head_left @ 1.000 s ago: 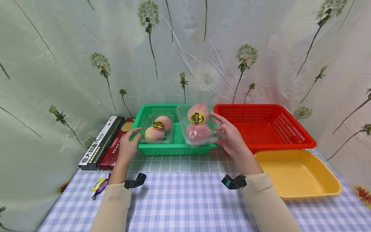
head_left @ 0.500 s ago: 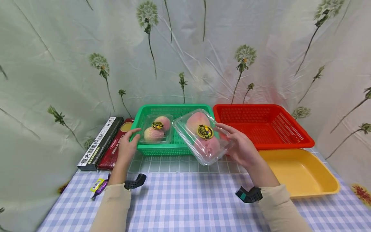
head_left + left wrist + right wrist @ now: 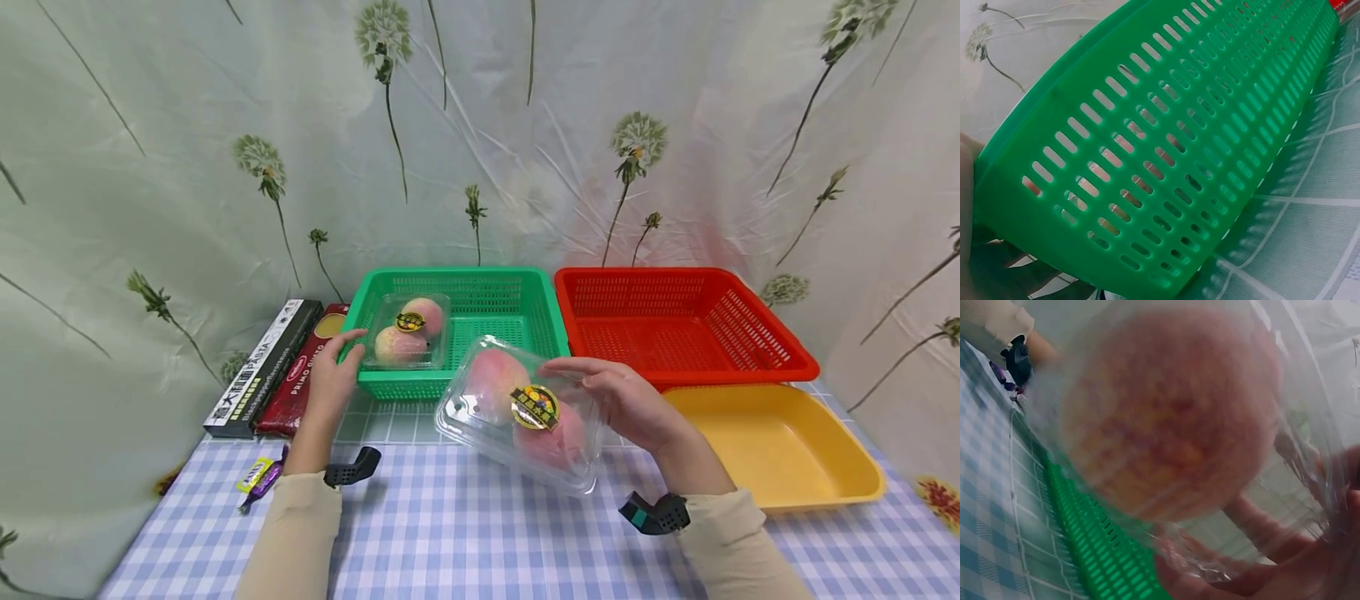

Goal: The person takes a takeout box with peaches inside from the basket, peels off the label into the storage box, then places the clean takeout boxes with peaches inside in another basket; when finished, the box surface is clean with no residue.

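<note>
Clear plastic pack (image 3: 517,439) of two peach-like fruits is gripped by the right hand (image 3: 637,407) at its right end; it is tilted and held in front of the green basket (image 3: 405,389). Left hand (image 3: 330,379) is at that basket's left near corner; whether its fingers grip or merely rest cannot be told. Progress, as judged: partway; one pack is out of the basket but not set down, while a second pack (image 3: 408,332) lies inside, at the left end, untouched. Farther out stand the red basket (image 3: 675,333) and yellow tray (image 3: 772,442) at right; at left, a black box (image 3: 262,371), a red packet (image 3: 306,375) and two wrapped sweets (image 3: 258,477). Obscured: part of the red packet, behind the left hand; the yellow tray's left side, behind the right forearm; basket contents in the left wrist view, glimpsed through slots only; the held label, not visible in the right wrist view, where one blurred fruit dominates.
</note>
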`<act>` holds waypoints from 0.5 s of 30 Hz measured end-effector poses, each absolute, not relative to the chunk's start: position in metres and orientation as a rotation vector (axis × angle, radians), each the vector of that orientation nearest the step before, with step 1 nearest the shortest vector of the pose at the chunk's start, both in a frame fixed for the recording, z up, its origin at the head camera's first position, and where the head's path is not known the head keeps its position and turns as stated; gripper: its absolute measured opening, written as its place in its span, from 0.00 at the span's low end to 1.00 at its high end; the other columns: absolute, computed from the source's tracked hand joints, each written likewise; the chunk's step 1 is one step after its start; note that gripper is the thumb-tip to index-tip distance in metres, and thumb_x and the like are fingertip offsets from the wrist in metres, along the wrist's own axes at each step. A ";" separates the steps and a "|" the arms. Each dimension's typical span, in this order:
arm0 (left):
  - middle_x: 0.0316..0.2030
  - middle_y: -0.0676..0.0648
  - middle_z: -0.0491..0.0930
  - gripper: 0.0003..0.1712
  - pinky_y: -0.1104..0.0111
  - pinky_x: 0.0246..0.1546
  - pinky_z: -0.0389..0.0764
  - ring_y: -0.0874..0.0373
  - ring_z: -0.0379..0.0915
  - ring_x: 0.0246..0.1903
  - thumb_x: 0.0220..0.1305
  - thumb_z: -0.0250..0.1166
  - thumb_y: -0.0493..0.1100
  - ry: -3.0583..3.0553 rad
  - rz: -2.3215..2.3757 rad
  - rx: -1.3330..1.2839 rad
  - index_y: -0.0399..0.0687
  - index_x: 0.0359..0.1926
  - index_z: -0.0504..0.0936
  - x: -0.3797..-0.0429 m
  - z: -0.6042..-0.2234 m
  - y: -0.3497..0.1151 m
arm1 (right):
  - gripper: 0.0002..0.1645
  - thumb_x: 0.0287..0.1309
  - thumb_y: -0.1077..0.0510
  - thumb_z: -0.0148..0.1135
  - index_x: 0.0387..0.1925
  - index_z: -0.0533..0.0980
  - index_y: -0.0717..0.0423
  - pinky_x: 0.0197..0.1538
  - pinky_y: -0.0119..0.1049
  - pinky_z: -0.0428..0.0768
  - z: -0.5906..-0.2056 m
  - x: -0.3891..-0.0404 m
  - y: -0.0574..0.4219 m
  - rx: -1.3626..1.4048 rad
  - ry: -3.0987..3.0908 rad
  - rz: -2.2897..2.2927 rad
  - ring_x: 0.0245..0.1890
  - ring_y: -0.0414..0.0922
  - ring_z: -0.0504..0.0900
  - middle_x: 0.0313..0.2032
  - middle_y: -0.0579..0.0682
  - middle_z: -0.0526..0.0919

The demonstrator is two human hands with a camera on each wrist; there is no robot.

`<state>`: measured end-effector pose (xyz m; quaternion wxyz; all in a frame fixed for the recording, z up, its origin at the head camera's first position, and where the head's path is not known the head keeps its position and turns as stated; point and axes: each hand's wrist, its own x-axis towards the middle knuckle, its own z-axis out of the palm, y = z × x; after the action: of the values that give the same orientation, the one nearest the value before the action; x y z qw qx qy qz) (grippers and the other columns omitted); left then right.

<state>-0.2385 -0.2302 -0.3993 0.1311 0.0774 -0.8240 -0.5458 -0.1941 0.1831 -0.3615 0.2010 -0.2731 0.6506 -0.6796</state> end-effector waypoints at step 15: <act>0.66 0.37 0.70 0.17 0.44 0.68 0.64 0.39 0.63 0.69 0.68 0.58 0.39 -2.334 -1.111 0.154 0.40 0.55 0.81 -0.236 -0.386 -0.219 | 0.23 0.74 0.63 0.41 0.62 0.73 0.68 0.49 0.32 0.83 -0.385 -0.202 0.181 -0.930 1.734 -1.686 0.57 0.49 0.81 0.61 0.43 0.80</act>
<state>-0.2363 -0.2186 -0.3855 0.2727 0.0573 -0.8672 -0.4128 -0.2018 0.1807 -0.3850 0.2718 -0.3456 0.6439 -0.6262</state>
